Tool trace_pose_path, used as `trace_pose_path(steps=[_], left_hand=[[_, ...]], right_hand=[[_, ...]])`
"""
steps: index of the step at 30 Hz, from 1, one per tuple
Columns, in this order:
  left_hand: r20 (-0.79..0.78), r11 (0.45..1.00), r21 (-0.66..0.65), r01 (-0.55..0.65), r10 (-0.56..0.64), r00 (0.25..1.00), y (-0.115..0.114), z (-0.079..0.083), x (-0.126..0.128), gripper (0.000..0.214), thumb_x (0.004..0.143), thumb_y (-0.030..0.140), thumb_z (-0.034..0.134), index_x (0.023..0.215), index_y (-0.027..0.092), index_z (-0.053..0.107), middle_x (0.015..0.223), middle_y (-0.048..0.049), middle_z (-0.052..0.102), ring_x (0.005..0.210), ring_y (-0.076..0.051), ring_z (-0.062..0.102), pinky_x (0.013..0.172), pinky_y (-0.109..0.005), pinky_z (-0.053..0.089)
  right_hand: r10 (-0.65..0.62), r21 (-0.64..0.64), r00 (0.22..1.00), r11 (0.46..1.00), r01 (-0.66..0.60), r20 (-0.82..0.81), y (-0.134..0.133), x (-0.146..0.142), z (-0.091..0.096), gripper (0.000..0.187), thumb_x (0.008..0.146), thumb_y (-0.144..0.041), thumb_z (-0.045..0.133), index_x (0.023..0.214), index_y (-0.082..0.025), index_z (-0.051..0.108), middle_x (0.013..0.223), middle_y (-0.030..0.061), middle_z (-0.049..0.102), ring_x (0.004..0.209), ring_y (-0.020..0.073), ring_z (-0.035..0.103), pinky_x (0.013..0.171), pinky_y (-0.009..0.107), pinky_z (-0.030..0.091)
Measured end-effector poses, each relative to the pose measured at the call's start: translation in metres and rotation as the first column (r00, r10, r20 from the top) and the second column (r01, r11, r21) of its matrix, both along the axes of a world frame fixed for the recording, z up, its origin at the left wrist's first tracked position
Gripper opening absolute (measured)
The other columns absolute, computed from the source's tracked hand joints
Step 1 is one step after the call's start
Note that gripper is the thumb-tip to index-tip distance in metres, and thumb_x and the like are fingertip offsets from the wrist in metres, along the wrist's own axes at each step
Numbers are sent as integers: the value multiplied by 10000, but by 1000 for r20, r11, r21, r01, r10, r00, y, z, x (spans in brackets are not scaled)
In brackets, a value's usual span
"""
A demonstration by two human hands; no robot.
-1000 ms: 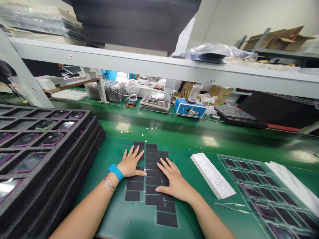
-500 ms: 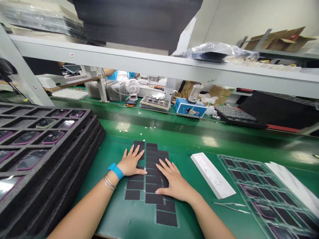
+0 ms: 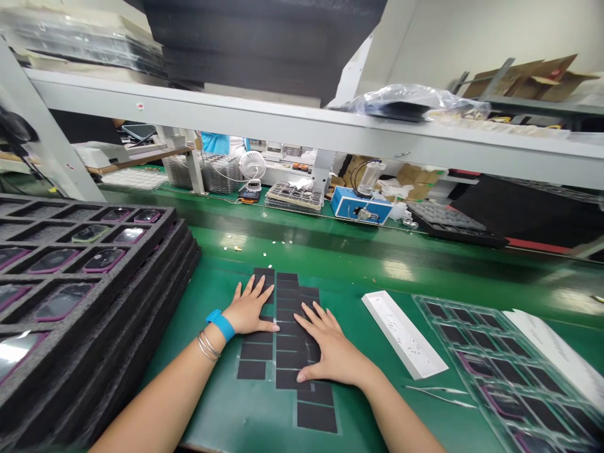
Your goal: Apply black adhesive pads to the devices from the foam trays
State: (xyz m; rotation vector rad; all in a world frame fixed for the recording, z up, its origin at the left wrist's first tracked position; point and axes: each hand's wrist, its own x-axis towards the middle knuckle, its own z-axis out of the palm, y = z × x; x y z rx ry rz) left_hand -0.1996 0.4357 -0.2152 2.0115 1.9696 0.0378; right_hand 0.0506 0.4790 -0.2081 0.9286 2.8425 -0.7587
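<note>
- Pressing flat on the table [image 3: 221, 402], both hands lie released with fingers spread. Neither grasps anything. The left hand [image 3: 248, 311] and right hand [image 3: 330, 352] rest palm-down on the strips of black rectangular pads [image 3: 289, 360], which lie in overlapping columns in front of the person.
- Risk, as I judge it: the strips overlap loosely, so uneven pressure or a sideways slide of a palm could skew the columns, crease a backing or lift a pad's corner.
- A sweeping right forearm could knock the tweezers [image 3: 441, 396] or the white strip [image 3: 403, 335] just beside it.
- The stack of black foam trays [image 3: 141, 302] stands at the left. The top tray's pockets hold glossy purple-rimmed parts [image 3: 102, 259], and some far pockets look empty.
- The clear plastic tray [image 3: 453, 358] lies at the right, with dark rectangular pieces [image 3: 479, 336] in its compartments.
</note>
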Motion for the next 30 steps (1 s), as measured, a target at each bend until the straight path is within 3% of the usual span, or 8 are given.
trace_pose_path(steps=[30], left_hand=[[-35,1000,-31,-1,0,999,-1,6,2,1060,647,798,459,1470,234,100,1526,-72,-68,1384,-345,-102,1072,-602,6]], right_hand=[[4,3,1000,1000,-4,2,2,1,-2,1083,576,-747,626,1457,-314,169,1540,0,-1,1403,283,-77,1133,499,-23]])
